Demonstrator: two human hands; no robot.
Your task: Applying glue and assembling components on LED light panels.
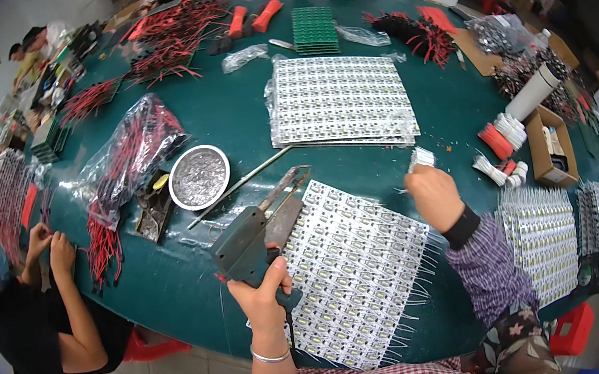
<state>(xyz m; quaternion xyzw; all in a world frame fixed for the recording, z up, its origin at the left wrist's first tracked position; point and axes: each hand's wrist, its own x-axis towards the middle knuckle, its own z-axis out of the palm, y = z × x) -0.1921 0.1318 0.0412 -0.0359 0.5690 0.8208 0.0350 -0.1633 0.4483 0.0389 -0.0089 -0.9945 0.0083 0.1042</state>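
Observation:
My left hand [263,294] is wrapped round the handle of a grey soldering gun [239,243]. Its metal tip points up and right, over the far left corner of a sheet of small white circuit boards [345,274]. Thin white wires stick out along the right edge of that sheet. Beyond the sheet's far right corner, my right hand [434,197] is closed, knuckles up, over a small bundle of white wires [421,158]. The bundle shows past the knuckles, and a thin white end pokes out by the fingertips. The fingertips themselves are mostly hidden.
A stack of white board sheets [340,98] lies ahead. A metal bowl [199,177] and a thin rod [237,189] are left of it. Wired boards [539,243], a cardboard box [550,147] and a white bottle [533,93] stand right. A person [20,302] works at left; others sit opposite.

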